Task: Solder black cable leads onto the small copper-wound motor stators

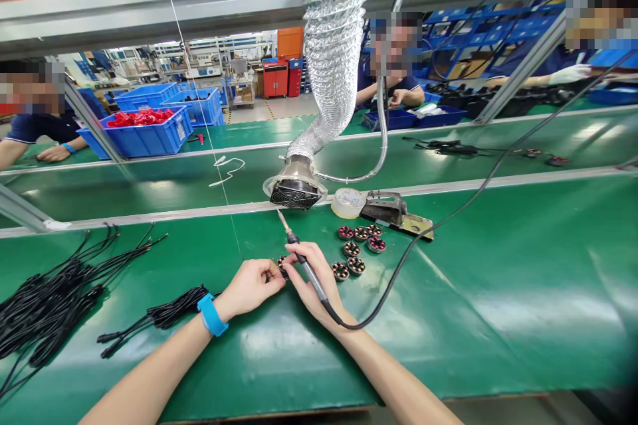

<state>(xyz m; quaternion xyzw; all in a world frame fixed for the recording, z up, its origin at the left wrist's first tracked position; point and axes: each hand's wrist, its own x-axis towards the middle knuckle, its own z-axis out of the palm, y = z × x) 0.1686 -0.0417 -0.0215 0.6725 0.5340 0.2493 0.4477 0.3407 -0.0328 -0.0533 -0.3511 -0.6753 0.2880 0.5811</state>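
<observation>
My left hand (252,287), with a blue band at the wrist, pinches a small round part with copper-coloured dots (282,266). Most of that part is hidden behind fingers. My right hand (315,279) is closed with a soldering iron (310,273) lying across it, the tip pointing up and away. Its thumb and fingertips also reach the round part. Just right of my hands, several similar round parts (351,250) lie on the green mat, some with red in them. A bundle of black cable (177,306) lies beside my left wrist.
A fume extraction duct (333,33) hangs ahead, its fan mouth (296,193) low over the bench. A tape roll (347,202) and a metal tape dispenser (396,214) stand to its right. Many black cables (44,305) lie left. The iron's cord (438,219) arcs across the right. Co-workers sit opposite.
</observation>
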